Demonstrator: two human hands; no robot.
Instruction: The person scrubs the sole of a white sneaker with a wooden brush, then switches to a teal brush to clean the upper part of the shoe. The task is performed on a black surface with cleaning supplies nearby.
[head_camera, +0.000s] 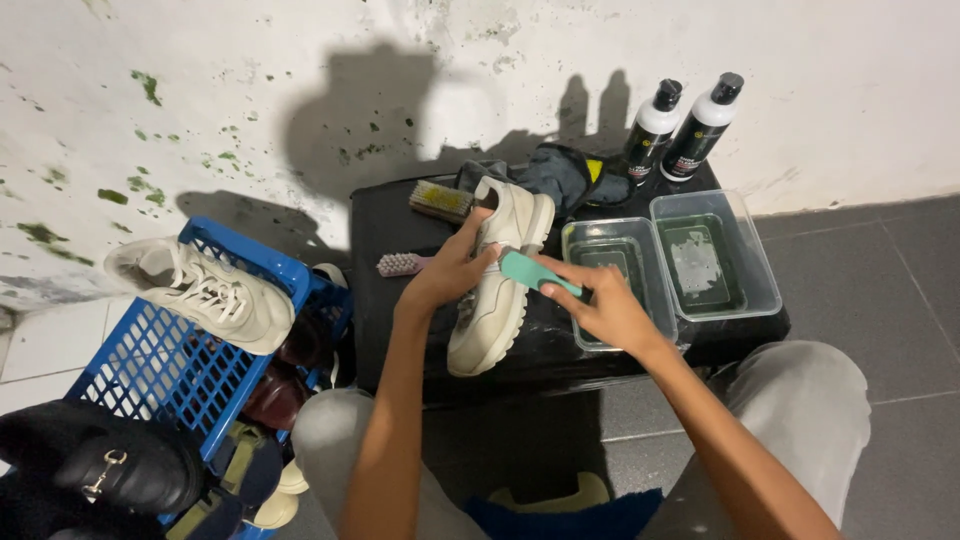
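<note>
Shoe brushing in progress, judged mid-clean.
Left hand (450, 272) grips cream shoe (495, 285) on desk (385, 300); right hand (610, 310) grasps teal brush (535, 272) against its upper; basket (180, 370) shoes await.

My left arm comes up from the lower middle of the view, bare and almost straight, with the wrist bent a little to the right. My left hand (452, 268) is curled, fingers pressed forward and thumb raised, clasped on what it steadies. My right arm enters from the lower right and slants up to the left, forearm bare, wrist nearly straight. My right hand (608, 308) is closed in a pinch, thumb on top and fingers folded beneath, knuckles turned upward. The two hands sit near each other without touching. Both knees show below, spread apart.
</note>
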